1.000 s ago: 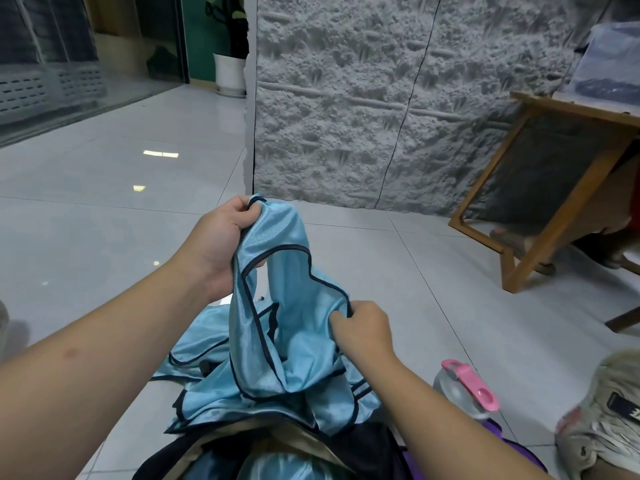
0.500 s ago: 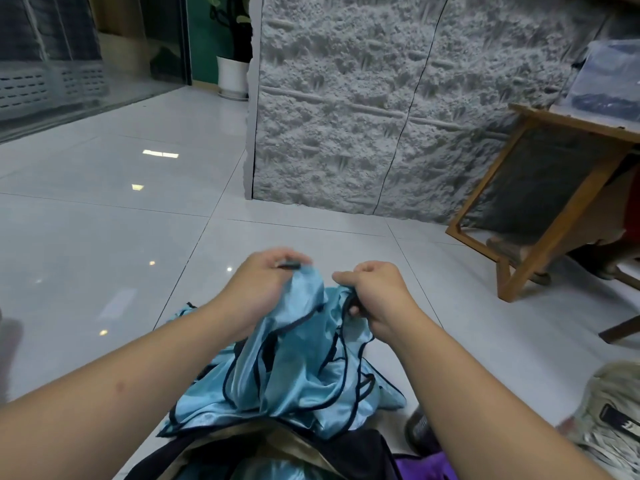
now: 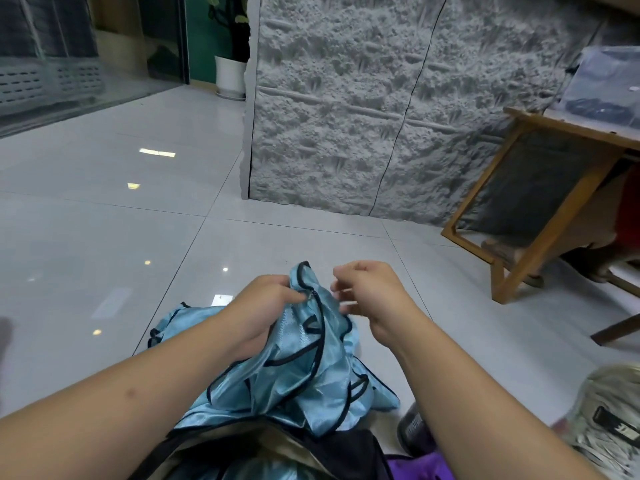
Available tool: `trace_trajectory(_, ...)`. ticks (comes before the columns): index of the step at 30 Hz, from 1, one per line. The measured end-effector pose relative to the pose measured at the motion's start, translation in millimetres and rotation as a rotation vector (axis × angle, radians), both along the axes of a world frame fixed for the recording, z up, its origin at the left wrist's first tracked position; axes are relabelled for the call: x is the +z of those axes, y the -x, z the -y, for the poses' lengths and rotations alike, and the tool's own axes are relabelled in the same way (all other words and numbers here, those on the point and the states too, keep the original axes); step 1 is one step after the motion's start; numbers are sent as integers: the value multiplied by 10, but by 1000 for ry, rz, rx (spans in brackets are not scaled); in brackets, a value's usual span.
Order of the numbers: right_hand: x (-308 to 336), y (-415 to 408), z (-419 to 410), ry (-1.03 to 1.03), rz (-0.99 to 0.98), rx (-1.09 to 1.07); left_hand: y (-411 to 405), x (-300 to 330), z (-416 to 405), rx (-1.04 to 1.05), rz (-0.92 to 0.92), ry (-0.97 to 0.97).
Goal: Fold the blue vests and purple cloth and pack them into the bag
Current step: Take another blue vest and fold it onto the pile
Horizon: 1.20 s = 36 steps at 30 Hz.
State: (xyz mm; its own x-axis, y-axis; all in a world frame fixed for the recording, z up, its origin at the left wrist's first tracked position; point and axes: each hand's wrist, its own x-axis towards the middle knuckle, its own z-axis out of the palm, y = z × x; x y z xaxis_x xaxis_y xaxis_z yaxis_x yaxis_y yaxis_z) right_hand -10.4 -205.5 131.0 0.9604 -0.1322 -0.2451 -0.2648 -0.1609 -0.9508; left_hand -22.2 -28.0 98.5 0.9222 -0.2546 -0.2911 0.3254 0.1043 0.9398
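floor (image 3: 104,209): glossy light-grey tiles, ceiling lights reflected on the left side
plant pot (image 3: 230,76): white, far back left, beside the corner of the textured grey wall (image 3: 363,116)
left hand (image 3: 266,306): fingers curled, gripping a bunched top edge of the blue vest, held above the floor
blue vest (image 3: 298,362): shiny light blue with dark piping, crumpled; top pulled up between the two hands, the rest draped down onto more blue fabric on the floor and over the bag's front edge
bag (image 3: 349,452): dark with tan lining, bottom centre, mouth open toward the camera; blue fabric visible inside
right hand (image 3: 370,296): just right of the vest top, fingers loosely curled and motion-blurred; cannot tell if they pinch the vest edge or are apart from it
purple cloth (image 3: 412,467): bottom edge, right of the bag, mostly hidden under the right forearm
bottle (image 3: 412,427): dark, on the floor behind the right forearm, only partly seen
wooden bench (image 3: 554,188): far right, slanted legs, clear plastic-wrapped items on top
shoe (image 3: 609,420): pale mesh, lower right corner
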Motion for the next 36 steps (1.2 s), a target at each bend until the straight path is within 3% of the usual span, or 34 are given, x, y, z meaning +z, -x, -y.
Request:
trace_trajectory(4, -188, 25, 107, 223, -181, 70, -16, 32, -44, 38, -49, 108)
trace_trajectory(11, -334, 120, 85, -110, -186, 375, -30, 68, -55, 14, -44, 122)
trace_trajectory(18, -106, -1, 157, -462, -29, 118, -203, 272, -195, 159, 66, 103)
trace_trajectory(22, -22, -50, 353, -426, 53, -79, -309, 449, -432, 218, 136, 85)
trace_trajectory(25, 99, -21, 490, -447, 108, -156, -357, 535, -570, 177, 193, -17)
trace_trajectory(29, 370, 10, 641, -565, 120, -104, -411, 757, -699, 160, 314, -238)
trace_trajectory(36, 1095, 213, 745, -739, 289, -28, -446, 1503, -945, 365, 470, -450)
